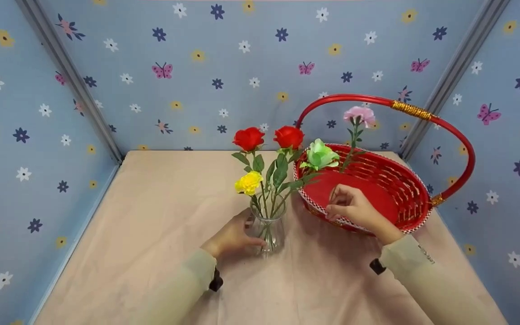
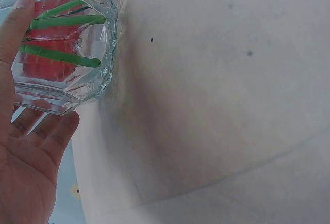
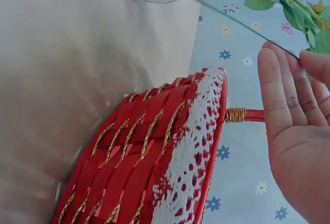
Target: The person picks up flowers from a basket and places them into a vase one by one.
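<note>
My left hand (image 1: pixel 237 239) holds a clear glass vase (image 1: pixel 274 239) from its left side, thumb and fingers on opposite sides of the glass. In the vase stand two red roses (image 1: pixel 248 138), a yellow flower (image 1: pixel 248 183) and a pale green flower (image 1: pixel 321 155) that leans right. Their green stems (image 2: pixel 67 21) show through the glass in the left wrist view. My right hand (image 1: pixel 357 210) is over the basket's near rim and pinches a thin stem (image 3: pixel 242 24) between thumb and fingertips. Above it rises a pink carnation (image 1: pixel 360 116), in line with that stem.
A red woven basket (image 1: pixel 409 189) with white lace trim and a tall arched handle (image 1: pixel 465 144) stands right of the vase. The cloth-covered table (image 1: pixel 165 203) is enclosed by blue flowered panels (image 1: pixel 224 54) at the back and sides.
</note>
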Demonstrator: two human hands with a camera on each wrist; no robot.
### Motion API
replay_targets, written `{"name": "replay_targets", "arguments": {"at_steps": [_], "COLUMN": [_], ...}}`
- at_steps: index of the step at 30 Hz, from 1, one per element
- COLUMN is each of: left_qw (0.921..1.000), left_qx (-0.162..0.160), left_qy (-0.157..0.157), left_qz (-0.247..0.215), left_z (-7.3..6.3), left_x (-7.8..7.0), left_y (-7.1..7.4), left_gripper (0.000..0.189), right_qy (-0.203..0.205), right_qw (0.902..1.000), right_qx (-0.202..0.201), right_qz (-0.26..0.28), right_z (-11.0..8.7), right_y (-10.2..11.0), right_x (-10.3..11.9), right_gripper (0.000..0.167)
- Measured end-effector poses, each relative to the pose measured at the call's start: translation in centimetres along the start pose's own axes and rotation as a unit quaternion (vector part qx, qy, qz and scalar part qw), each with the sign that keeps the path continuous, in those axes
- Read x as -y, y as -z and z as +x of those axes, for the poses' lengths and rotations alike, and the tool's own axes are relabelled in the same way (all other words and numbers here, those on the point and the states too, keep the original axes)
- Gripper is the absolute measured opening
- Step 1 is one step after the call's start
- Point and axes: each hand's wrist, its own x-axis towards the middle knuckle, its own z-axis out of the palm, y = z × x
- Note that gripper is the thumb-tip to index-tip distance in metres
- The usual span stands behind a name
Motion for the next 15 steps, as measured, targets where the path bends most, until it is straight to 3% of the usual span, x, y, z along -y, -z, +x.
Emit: {"name": "replay_targets", "arguments": {"at_steps": [6,15], "left_qw": [1.0,1.0], "left_qx": [-0.001,-0.004], "left_qy": [-0.005,-0.002], "left_qz": [-0.002,0.005], "left_z": [0.1,0.1], "left_x": [0.0,0.2], "left_y": [0.0,0.0], "left_gripper": [0.104,0.107], "right_qy": [0.017,0.076], "right_qw": [0.9998,0.9956], "right_qx": [-0.01,-0.047], "right_qz": [0.009,0.029], "right_z": [-0.1,-0.5], "right_y": [-0.4,-1.1], "right_x": [0.8,2.3], "right_gripper": [0.017,0.014]}}
